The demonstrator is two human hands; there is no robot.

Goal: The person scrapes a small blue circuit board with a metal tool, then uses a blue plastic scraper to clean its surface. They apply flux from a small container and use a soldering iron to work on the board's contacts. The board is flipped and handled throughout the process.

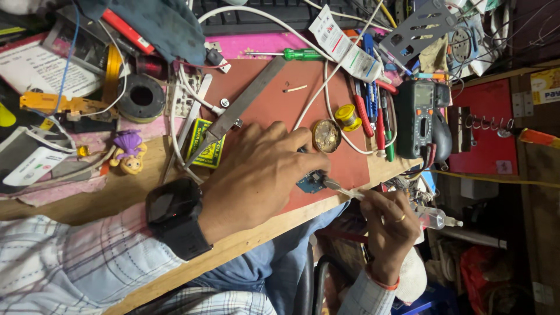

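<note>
Head view, looking down on a cluttered wooden workbench (134,195) with a red-brown rubber mat (291,111) laid on it. Left hand (256,175), black smartwatch (175,213) on the wrist, lying palm-down on the mat, fingers curled over a small blue circuit board (310,182) and pinning it near the mat's front edge. Right hand (394,224), ring on one finger, pinching a slim metal brush-like tool (341,188) whose tip touches the board; a small clear plastic bottle (434,219) tucked in the same hand.

Just beyond the left fingertips, a round open tin of brownish paste (326,136), and beside it a yellow spool of solder wire (348,116). A long flat grey metal file (242,105) running diagonally across the mat, its lower end over a green and yellow small carton (205,151). A single matchstick (295,88) lying loose on the mat. A green-handled screwdriver (289,54) along the mat's far edge. White cable (326,79) looping across the mat and around the tin. Red, blue and green pens and drivers (373,111) bunched at the right edge, next to a dark digital multimeter (421,116). At far left, a roll of black tape (141,98) and a small purple-haired toy figure (129,153).
</note>
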